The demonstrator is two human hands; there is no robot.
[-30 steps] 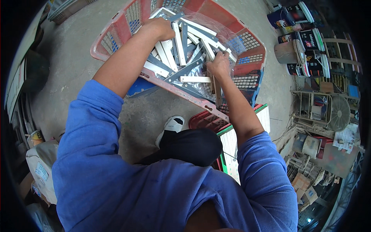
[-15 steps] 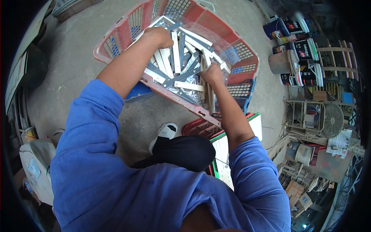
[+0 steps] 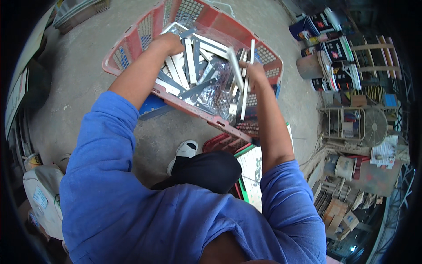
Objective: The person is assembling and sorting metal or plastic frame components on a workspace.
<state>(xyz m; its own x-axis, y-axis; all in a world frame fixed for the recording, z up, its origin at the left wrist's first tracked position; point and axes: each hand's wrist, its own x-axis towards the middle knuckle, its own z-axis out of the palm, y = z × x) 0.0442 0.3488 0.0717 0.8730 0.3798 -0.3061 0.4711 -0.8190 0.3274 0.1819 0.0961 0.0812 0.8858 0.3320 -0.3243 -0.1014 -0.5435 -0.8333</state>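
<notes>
Red plastic crate (image 3: pixel 132 53) on concrete floor (image 3: pixel 79 88), full of white and grey metal brackets (image 3: pixel 189 66) with clear plastic wrap among them. Left hand (image 3: pixel 169 43) pressed down into the pile, grip hidden, cannot tell. Right hand (image 3: pixel 255 72) clenched around a bundle of long white strips (image 3: pixel 244 94), held upright at the crate's right side.

The flat brackets (image 3: pixel 193 66) look like pale, smooth metal with a dull shine, the crate (image 3: pixel 132 48) holding them is matt red plastic lattice, a crinkled clear plastic bag (image 3: pixel 220 88) glints among them, and the floor (image 3: pixel 79 88) is rough grey concrete.
</notes>
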